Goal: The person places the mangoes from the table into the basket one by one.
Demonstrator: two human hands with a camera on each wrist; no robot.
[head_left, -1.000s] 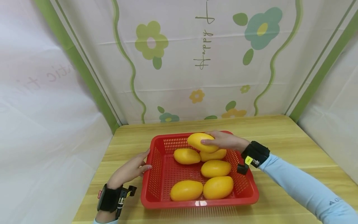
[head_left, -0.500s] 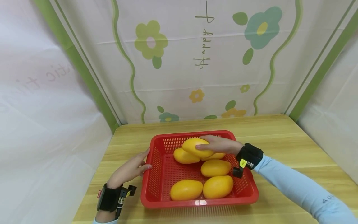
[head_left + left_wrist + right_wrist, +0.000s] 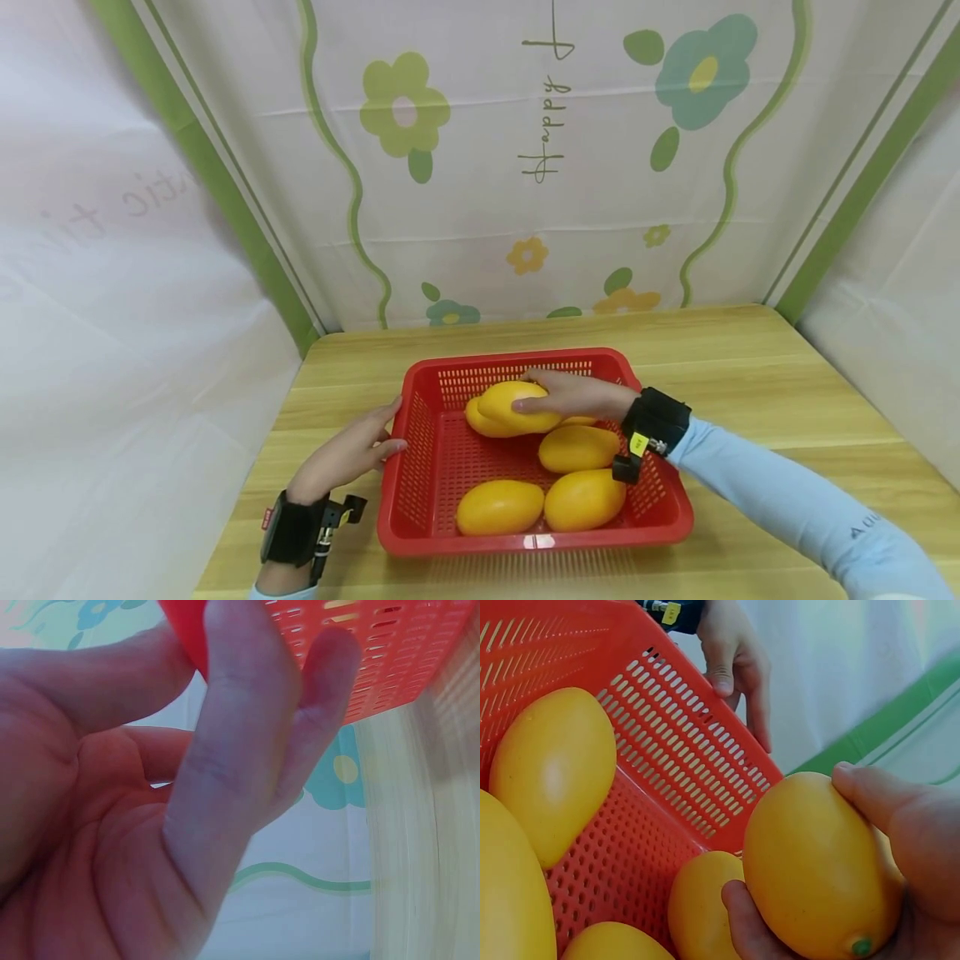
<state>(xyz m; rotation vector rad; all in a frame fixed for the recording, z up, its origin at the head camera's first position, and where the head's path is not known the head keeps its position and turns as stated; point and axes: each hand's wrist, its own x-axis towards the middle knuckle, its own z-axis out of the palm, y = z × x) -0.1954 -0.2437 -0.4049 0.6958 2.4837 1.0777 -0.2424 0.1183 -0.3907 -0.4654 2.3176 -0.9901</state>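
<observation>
My right hand (image 3: 573,394) grips a yellow mango (image 3: 510,406) over the back of a red plastic basket (image 3: 465,546). In the right wrist view, the thumb and fingers wrap this mango (image 3: 817,862), whose green stem spot faces the camera. Just behind it, another mango (image 3: 480,422) is partly covered. A further mango (image 3: 579,421) shows only as a sliver below the right hand. My left hand (image 3: 348,454) holds the basket's left rim, pinching it between thumb and fingers. Whether the held mango touches those beneath is unclear.
Two mangoes lie at the basket's front, one on the left (image 3: 500,508) and one on the right (image 3: 585,500). Another mango (image 3: 577,450) sits behind the right one. The basket stands on a wooden table (image 3: 750,375), with a flower-printed cloth (image 3: 465,208) behind.
My right hand has moved left and lower with the mango, which now covers more of the mango at the back left. The left hand stays at the rim.
</observation>
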